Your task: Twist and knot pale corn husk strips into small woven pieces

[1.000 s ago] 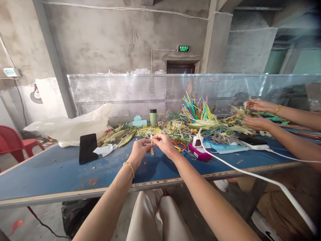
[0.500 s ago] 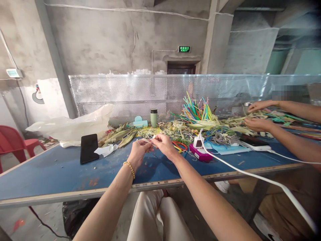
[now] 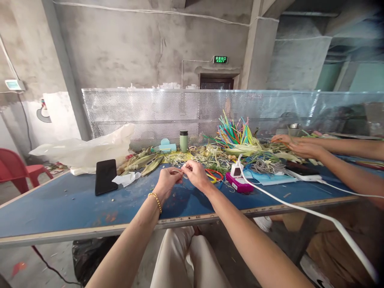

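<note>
Over the blue table (image 3: 135,212), my left hand (image 3: 168,182) and my right hand (image 3: 194,176) meet with their fingertips pinched together. Between them a thin pale strip (image 3: 175,172) shows in part; the fingers hide most of it, and its material is hard to make out. Both hands are closed and held above the tabletop. Just beyond them lies a heap of dried husks and fibres (image 3: 210,154). Red and yellow pipe cleaners (image 3: 215,175) lie close to the right of my right hand.
Left lie a black phone (image 3: 106,177), crumpled tissue (image 3: 127,179) and a plastic bag (image 3: 87,148). A green bottle (image 3: 184,142) and colourful pipe cleaners (image 3: 235,130) stand behind. A magenta box (image 3: 239,183), charger and white cable (image 3: 288,204) are right, near a co-worker's hands (image 3: 295,145).
My hands stay nearly in place, their fingertips closer together, and less of the pale strip shows. At right, the co-worker's hands have moved lower and to the left, over the husks.
</note>
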The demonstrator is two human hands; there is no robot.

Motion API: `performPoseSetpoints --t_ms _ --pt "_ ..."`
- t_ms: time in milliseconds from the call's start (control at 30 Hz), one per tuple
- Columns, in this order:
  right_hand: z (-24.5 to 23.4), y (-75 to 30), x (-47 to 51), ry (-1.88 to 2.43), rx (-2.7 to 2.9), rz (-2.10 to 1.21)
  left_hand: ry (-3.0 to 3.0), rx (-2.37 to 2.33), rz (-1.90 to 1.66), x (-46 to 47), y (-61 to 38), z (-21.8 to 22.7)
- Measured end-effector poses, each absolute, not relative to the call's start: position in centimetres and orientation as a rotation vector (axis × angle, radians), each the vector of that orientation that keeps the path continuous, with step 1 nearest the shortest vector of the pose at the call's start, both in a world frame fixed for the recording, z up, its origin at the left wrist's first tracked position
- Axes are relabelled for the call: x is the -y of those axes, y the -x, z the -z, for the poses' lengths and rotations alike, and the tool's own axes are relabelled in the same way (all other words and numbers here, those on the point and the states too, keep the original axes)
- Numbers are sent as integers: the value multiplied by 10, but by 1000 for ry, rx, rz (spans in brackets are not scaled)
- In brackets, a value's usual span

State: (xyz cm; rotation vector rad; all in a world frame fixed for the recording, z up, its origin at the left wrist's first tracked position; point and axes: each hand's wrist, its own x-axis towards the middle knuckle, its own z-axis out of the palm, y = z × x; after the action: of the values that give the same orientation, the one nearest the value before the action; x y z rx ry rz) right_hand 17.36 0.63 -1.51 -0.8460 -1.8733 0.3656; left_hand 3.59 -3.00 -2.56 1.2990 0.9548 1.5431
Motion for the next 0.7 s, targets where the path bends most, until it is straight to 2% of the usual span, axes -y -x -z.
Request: performPoseSetpoints --t_ms 267,600,700 --pt "16 -173 -8 858 1842 -405 -1304 -973 -1541 32 -37 26" --pt "17 -169 -10 819 1657 -758 -1204 -797 -1532 31 -31 25" --pt "18 -169 -10 830 1660 -773 -1217 -814 -1529 30 -30 25"
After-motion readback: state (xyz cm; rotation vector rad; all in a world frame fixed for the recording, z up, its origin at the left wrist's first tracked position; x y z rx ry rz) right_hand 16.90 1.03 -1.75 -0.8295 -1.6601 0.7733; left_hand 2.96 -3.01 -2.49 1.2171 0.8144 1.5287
